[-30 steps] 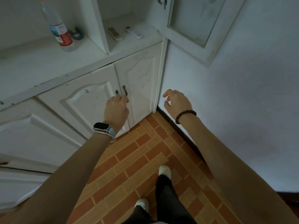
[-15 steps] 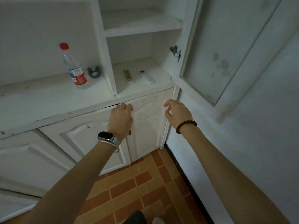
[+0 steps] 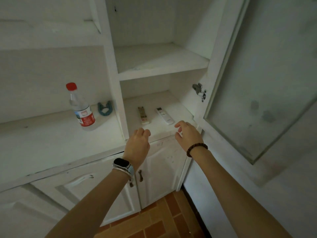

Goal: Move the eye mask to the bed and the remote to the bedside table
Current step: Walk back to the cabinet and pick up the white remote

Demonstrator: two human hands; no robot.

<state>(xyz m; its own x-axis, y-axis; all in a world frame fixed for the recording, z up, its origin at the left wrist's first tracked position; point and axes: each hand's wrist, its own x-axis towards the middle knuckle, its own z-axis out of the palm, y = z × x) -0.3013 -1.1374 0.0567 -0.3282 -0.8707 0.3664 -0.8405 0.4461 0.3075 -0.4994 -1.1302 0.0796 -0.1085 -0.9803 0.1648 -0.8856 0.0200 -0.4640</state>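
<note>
Remotes: we see two in the lower cabinet compartment, a worn remote (image 3: 143, 115) on the left and a white remote (image 3: 165, 115) on the right, lying apart. We find the left hand (image 3: 137, 145) at the shelf's front edge, fingers curled loosely, holding nothing. The right hand (image 3: 187, 135) hovers just short of the white remote, fingers spread and empty. A blue eye mask (image 3: 104, 109) rests on the counter beside a water bottle (image 3: 81, 107). The glass door (image 3: 260, 78) stands open.
</note>
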